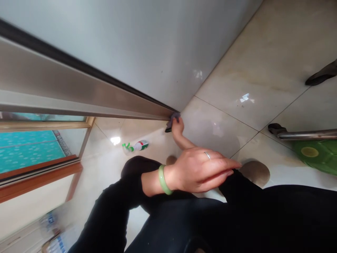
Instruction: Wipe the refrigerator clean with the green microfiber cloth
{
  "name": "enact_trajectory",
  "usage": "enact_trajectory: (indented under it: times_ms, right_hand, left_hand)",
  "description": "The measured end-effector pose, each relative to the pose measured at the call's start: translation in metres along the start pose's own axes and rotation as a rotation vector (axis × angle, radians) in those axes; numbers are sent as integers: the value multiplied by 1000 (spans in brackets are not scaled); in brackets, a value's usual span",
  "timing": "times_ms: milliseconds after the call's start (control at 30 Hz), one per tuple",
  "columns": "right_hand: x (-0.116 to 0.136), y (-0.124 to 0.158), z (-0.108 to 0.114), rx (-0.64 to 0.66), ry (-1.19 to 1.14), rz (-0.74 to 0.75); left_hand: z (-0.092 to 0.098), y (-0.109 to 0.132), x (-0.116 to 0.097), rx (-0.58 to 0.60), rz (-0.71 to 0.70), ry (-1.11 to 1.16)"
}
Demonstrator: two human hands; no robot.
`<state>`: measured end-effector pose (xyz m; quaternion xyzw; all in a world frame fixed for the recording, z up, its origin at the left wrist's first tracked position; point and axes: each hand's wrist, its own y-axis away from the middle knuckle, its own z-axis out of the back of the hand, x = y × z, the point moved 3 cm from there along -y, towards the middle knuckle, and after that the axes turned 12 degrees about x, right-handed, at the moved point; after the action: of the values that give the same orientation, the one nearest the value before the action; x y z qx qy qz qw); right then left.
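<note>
At the low corner of a tall grey panel (147, 45), my right hand (178, 125) is closed on a dark greyish cloth (173, 117). It presses the cloth against the bottom end of the panel's metal-coloured edge (126, 100). Nearer to me, my left hand (197, 168) hangs in front of my right forearm and hides part of it. Its fingers stretch to the right, loosely together, with nothing visible in them. A ring and a pale green bangle (165, 180) are on that hand and wrist.
A spray bottle (139, 145) with a green trigger lies on the glossy tiled floor (223, 119). At the right are a metal chair leg (310, 135) and a green round-patterned object (316, 154). A wooden-framed opening (52, 179) stands at the left, above packaged items (56, 244).
</note>
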<state>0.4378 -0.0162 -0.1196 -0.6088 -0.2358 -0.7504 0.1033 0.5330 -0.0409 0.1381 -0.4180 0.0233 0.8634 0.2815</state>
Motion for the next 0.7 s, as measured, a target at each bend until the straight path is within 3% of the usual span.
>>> enact_trajectory:
  times_ms: [100,233,300,433,500,567,700]
  right_hand:
    - [30,32,-10,-117,-27,-13]
    - [51,51,-8,-146,-122,212]
    - [34,40,-2,-114,-177,130]
    - [-23,6,12,-67,-196,-214]
    - [-41,-8,17,-46,-182,-276]
    - [-47,-16,17,-17,-167,-315]
    - [-33,-13,4,-2,-137,-307]
  left_hand:
    - [2,-4,-2,4,-21,9]
    - [0,-7,-6,26,-55,18]
    - [-2,-6,-5,23,-55,17]
    - [-7,-2,-1,71,22,6]
    - [-7,0,-1,76,38,1]
    - [-8,0,-2,59,27,9]
    - [-8,-1,-5,33,13,8]
